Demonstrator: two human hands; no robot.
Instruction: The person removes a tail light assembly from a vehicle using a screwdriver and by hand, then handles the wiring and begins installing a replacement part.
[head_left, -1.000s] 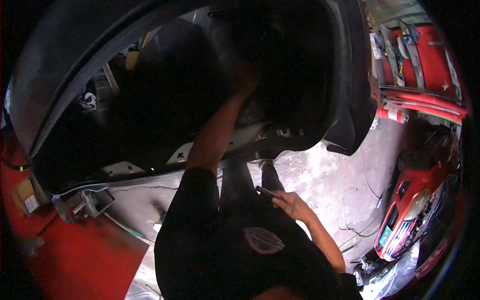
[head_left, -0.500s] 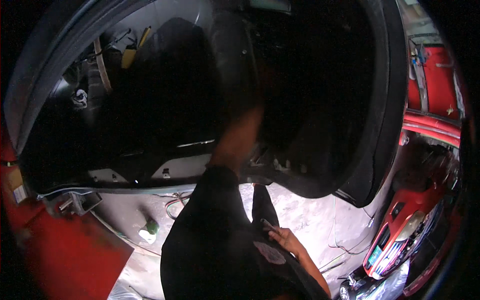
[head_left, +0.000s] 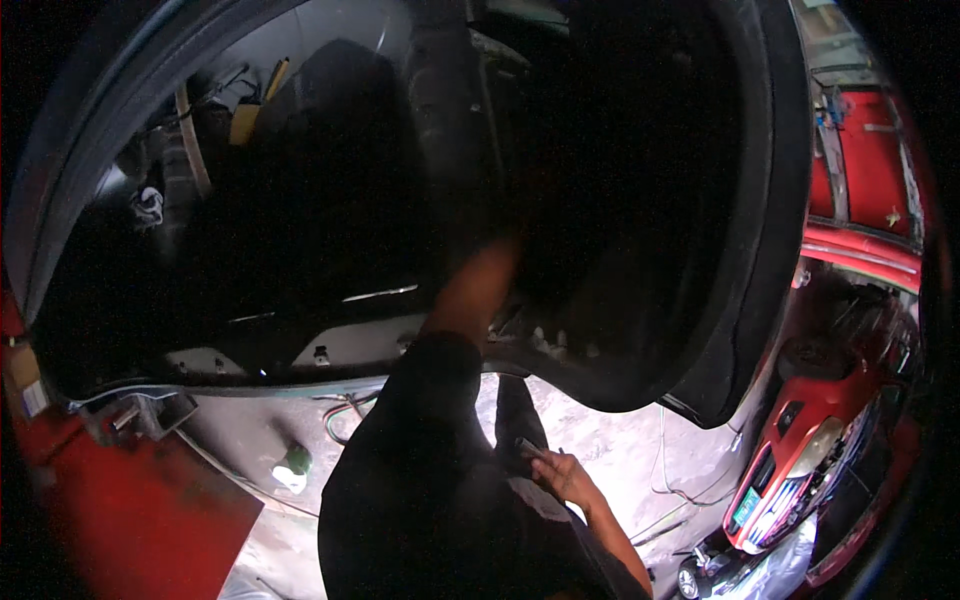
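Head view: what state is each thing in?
Left hand, hidden in darkness.
Right hand, closed around slim grey object, kind unclear.
Black-rimmed vehicle body, open, dark inside.
Translucent plastic sheet, wrinkled.
Pale oval headlight, apparently unlit.
Thin coloured hose, curved.

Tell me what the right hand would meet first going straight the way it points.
The right hand would probably meet the dark trouser leg first; depth is unclear, so it might pass above, toward the dark panel's lower rim.

Black car body (head_left: 772,210), red panel (head_left: 150,515).
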